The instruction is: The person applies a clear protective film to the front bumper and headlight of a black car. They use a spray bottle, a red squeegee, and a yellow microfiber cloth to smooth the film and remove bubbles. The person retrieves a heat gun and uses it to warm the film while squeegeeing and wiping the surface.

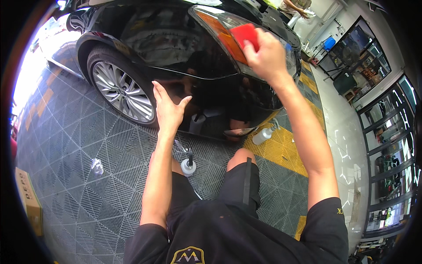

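Observation:
My right hand (267,56) grips a flat red squeegee (244,34) against the headlight (213,25) of a black car, beside its orange strip. Part of the squeegee is hidden behind my fingers. Lower and to the left, my left hand (169,108) is raised with thumb and fingers apart, holding nothing, in front of the glossy black bumper (211,94). Whether its fingertips touch the bumper I cannot tell. The front wheel (122,91) with silver spokes is just left of that hand.
A white spray bottle (188,168) with a black head stands between my legs. Another spray bottle (262,136) sits under the bumper on yellow floor tiles. A cardboard box (29,198) is at the far left. Beyond the car, another person (293,8) is partly visible; glass-fronted shelving (391,163) lines the right.

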`<state>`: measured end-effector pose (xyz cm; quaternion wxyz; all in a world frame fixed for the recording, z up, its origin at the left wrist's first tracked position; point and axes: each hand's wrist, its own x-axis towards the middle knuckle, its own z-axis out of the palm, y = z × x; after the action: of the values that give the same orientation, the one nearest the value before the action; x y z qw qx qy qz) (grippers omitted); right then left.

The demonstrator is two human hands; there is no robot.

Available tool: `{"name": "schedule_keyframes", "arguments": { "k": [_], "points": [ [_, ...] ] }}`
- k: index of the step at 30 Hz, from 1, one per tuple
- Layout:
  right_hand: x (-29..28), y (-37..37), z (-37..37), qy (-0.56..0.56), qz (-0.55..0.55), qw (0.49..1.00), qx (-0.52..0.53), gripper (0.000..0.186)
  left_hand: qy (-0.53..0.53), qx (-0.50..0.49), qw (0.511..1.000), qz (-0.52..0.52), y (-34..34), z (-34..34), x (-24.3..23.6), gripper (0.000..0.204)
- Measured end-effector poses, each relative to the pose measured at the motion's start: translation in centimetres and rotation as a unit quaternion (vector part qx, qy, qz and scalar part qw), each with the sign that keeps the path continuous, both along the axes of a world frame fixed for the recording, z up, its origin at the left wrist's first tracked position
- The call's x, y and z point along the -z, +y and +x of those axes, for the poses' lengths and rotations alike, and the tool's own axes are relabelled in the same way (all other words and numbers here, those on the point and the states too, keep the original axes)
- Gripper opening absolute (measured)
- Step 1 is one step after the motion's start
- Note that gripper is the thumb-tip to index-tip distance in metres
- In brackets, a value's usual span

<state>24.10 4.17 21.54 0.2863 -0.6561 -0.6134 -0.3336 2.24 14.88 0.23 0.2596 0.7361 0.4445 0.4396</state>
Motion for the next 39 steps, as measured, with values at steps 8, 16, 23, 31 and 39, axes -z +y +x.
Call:
{"name": "schedule_keyframes", "arguments": {
  "k": [8,16,23,31,39],
  "points": [
    [1.4,0.2,-0.5,0.059,-0.026,0.998,-0.030,0.023,-0.007,-0.008,1.000,0.027,0.9,-0.4,-0.1,0.125],
    [-0.5,-2.8,4.2,0.077,0.029,0.995,-0.062,0.020,0.068,-0.019,0.987,0.144,2.0,-0.5,-2.1,0.128],
    [0.7,-2.9,2.0,-0.060,-0.129,0.988,-0.054,0.017,0.105,-0.053,0.980,0.160,1.6,0.0,-1.7,0.131],
    [0.8,-4.1,1.6,-0.122,-0.190,0.971,-0.079,0.011,0.127,-0.049,0.980,0.145,1.7,-0.1,-2.2,0.131],
    [-0.5,-3.9,2.2,-0.147,-0.170,0.973,-0.058,0.011,0.121,-0.051,0.977,0.167,1.8,0.1,-1.6,0.133]
  ]
}}
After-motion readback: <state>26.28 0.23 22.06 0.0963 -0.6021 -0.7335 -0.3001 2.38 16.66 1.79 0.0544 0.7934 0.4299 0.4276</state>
